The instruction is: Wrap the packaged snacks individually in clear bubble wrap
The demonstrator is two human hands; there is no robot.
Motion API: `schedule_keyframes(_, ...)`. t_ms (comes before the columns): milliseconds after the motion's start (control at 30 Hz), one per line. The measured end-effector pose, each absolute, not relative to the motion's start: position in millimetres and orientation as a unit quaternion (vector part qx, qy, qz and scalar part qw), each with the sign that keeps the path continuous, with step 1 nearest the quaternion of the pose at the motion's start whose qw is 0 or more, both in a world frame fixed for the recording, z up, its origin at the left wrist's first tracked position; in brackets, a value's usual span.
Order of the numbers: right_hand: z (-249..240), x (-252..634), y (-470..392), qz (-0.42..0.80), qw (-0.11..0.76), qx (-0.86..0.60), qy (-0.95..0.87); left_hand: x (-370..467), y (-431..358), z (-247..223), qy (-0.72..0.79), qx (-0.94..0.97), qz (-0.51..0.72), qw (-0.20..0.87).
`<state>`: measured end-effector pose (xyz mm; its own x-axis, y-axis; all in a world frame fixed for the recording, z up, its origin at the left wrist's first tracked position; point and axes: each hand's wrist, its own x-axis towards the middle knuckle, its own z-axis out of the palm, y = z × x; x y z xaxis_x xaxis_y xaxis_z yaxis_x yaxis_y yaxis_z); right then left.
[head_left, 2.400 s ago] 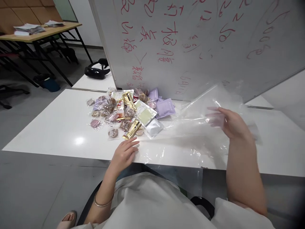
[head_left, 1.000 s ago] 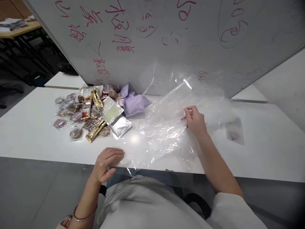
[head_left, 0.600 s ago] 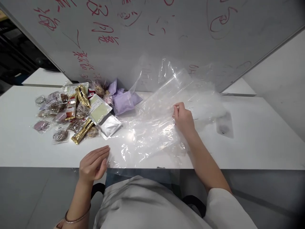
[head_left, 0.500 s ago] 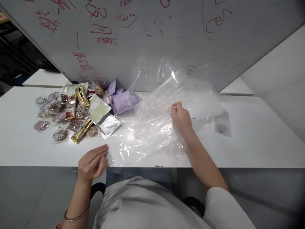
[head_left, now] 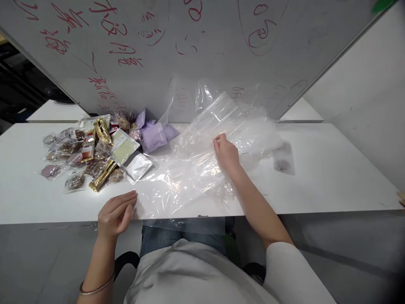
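Observation:
A pile of clear plastic bags [head_left: 190,173] spreads over the middle of the table, its near edge hanging over the table's front edge. My right hand [head_left: 226,153] lies on the pile, thumb and fingertips pinched together on the film. At the pile's near left corner is my left hand [head_left: 115,211], fingers stretched out side by side and thumb apart, holding nothing. Beyond it lie a silver packet [head_left: 138,165], a pale green packet [head_left: 123,147], lilac packets [head_left: 154,137] and gold sticks [head_left: 103,175], heaped with several wrapped snacks [head_left: 75,182].
Behind the table [head_left: 329,177] stands a whiteboard [head_left: 215,55] with red writing, close against the bags and snacks. A small clear bag with a dark round thing [head_left: 284,159] lies right of the pile. The table's front edge runs just before my body.
The view has shifted slightly, so most things appear further left. Both hands keep nearly the same place and pose; the snack heap looks unchanged.

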<state>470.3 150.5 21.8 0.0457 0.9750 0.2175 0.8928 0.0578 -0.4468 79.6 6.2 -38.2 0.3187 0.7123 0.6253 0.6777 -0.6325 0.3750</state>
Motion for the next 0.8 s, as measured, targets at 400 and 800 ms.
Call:
schedule_keyframes(400,27.3,537.4,140.8,0.062,0.328,-0.658,-0.675,156.4,71.1,6.6,0.614,0.569,0.369,0.404)
schedule_keyframes(800,15.4,570.9,140.5,0.093,0.323,-0.689,-0.642,212.5,166.5,23.3,0.435,0.414,0.375,0.706)
